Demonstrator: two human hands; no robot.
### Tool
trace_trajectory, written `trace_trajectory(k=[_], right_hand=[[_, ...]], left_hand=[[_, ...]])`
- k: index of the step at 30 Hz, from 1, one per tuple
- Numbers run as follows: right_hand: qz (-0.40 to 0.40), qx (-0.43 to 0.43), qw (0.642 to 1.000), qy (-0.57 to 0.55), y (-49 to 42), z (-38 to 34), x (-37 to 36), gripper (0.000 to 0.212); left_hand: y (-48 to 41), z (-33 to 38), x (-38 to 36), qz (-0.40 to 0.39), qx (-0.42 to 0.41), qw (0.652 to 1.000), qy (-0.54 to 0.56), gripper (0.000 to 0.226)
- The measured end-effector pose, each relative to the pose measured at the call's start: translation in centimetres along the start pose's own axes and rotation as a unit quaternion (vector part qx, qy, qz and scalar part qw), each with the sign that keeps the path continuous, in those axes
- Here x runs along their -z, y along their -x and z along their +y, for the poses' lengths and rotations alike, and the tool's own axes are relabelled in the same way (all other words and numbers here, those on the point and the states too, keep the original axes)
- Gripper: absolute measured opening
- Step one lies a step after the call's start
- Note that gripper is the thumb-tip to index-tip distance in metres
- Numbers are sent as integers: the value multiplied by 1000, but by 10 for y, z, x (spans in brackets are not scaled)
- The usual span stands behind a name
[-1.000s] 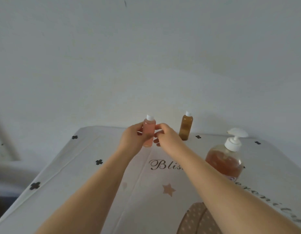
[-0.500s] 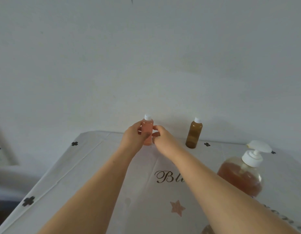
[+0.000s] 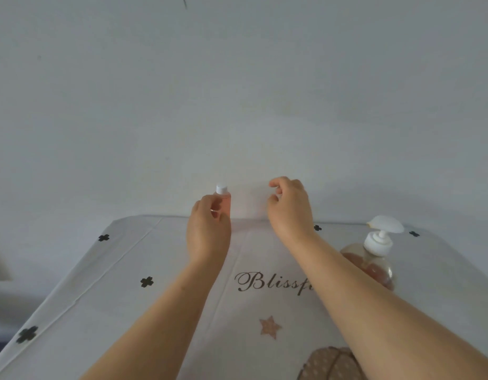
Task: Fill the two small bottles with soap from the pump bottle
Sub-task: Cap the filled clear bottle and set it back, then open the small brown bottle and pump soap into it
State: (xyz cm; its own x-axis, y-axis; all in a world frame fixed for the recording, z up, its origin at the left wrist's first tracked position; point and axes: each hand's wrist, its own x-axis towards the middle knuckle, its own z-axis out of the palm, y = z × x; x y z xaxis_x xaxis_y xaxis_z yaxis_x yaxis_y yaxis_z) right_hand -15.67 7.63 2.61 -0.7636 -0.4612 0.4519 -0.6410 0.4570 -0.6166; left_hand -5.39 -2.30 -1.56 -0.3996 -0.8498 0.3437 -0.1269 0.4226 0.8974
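L hand [image 3: 208,229] is at the far edge of the table [image 3: 73,292]; its fingers are curled vs the left side of the small pink bottle [image 3: 226,202] and seem to pinch it low down, tho the exact grip is partly hidden by the hand itself; bottle stands upright on the cloth near the wall, white cap [image 3: 221,189] on, pink liquid visible thru the body. R hand [image 3: 289,212] hangs in the air just right of it, apart from the bottle, fingers loosely curled w/ a gap btw thumb and forefinger, nothing seen in it. Pump bottle [image 3: 374,263] sits right of centre, partly behind the R forearm; white pump head [image 3: 378,239] up, amber soap inside. Only one small bottle is in view; can't tell where the 2nd is.

Step, as I judge it: this bottle looks filled & capped and is being parked at the back; so approx half the job, or more if the 2nd is done too. Next move needs a clean release w/o tipping a narrow bottle on soft cloth; then locate the 2nd bottle, uncap it, bring its mouth under the pump spout.

Writing: tablecloth [image 3: 182,270] reads "Blissf" in dark script, rest covered by the R forearm; black clover marks, a brown star; no label legible on either bottle.
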Motion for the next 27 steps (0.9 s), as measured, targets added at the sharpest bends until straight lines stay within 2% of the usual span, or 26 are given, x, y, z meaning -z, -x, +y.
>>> trace_trajectory(k=[3,5,12,16,22,27], right_hand=[[50,-27,998,26,-3,9,9,44],[56,-46,996,46,-6,13,12,49],[-48,-104,989,92,-19,21,14,52],[-58,-88,989,102,-12,24,21,50],[-56,-52,990,120,5,18,37,35],[-45,-9,998,52,20,-1,60,25]], left_hand=[[8,3,-7,-52,-9,999,7,27],[12,6,-11,-77,-7,997,13,31],[20,13,-16,-128,-7,992,-10,30],[20,18,-16,-145,-14,989,-24,30],[31,30,-9,-163,-26,986,-31,32],[40,49,4,-178,-43,983,-30,39]])
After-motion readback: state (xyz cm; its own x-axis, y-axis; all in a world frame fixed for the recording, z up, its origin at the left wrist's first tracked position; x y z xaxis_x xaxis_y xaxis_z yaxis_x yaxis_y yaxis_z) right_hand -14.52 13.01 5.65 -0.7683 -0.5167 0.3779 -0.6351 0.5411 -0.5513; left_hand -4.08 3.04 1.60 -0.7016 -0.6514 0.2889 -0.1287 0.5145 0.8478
